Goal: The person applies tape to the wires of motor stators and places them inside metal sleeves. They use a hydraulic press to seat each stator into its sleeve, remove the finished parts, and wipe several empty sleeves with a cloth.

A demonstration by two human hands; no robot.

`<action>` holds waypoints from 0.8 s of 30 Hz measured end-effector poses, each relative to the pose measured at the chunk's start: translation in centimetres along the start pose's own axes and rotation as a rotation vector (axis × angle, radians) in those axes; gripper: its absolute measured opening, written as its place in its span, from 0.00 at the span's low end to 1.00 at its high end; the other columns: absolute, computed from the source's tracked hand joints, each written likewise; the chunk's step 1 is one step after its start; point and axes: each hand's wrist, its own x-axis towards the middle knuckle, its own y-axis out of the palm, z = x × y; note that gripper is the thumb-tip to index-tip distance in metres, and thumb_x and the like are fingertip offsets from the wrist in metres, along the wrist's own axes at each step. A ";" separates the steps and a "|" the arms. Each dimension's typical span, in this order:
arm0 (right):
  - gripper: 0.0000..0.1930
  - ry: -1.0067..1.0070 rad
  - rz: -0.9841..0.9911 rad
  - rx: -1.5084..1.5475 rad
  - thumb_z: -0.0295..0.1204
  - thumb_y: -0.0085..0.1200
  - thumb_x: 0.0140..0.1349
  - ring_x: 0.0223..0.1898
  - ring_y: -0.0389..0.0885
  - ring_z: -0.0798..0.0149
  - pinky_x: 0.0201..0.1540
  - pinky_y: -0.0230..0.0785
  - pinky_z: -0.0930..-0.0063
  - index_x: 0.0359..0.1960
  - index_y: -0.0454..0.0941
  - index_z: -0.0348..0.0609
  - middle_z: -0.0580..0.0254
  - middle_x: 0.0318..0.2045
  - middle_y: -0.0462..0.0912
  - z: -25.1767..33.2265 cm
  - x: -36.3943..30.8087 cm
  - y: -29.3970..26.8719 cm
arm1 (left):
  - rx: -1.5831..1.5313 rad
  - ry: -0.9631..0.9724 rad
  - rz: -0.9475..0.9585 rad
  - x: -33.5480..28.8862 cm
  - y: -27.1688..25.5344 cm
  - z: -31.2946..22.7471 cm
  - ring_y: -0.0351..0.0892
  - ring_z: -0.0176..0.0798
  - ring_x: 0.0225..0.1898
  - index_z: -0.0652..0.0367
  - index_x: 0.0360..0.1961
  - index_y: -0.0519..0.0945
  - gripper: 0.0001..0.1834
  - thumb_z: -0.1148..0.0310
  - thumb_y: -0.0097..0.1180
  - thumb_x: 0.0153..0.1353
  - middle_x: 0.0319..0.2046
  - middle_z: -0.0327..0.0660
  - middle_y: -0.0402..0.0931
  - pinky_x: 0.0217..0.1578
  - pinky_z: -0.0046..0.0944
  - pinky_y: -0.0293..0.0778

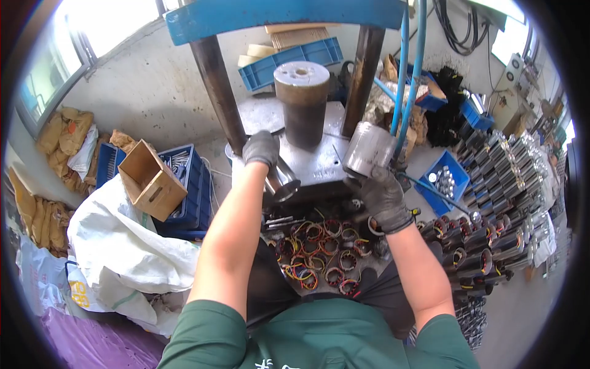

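**One silver cylinder (370,149) in the right hand (386,200); one bright tube (284,183) at the left hand (261,148)**

Both hands wear dark gloves and work at the front edge of a metal press bed (316,165). The right hand is clamped on the silver cylinder at its lower, near end, so that most of the cylinder rises beyond the fingers. The piece leans, its top toward the right, at the bed's right front corner; whether it touches the bed cannot be told. The left hand curls over the far end of the bright tube, near the bed's left front corner. The tube slopes toward the person, its open mouth reaching past the front edge. The underside of this hand is hidden, and one cannot tell whether its fingers are closed on the tube.

Between the two hands and farther back, a thick dark cylinder (301,111) stands upright on the bed, flanked by a left post (218,92) and a right post (364,83). Wire-wound rings (315,263) lie below the front edge.
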 end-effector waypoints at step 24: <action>0.44 -0.710 -0.359 -1.660 0.55 0.72 0.53 0.55 0.84 0.44 0.59 0.76 0.53 0.63 0.73 0.33 0.40 0.53 0.84 1.4 22.4 7.6 | -0.729 0.159 -0.223 -2.0 4.3 4.3 0.86 0.58 0.44 0.64 0.43 0.86 0.24 0.49 0.57 0.72 0.37 0.59 0.86 0.49 0.50 0.78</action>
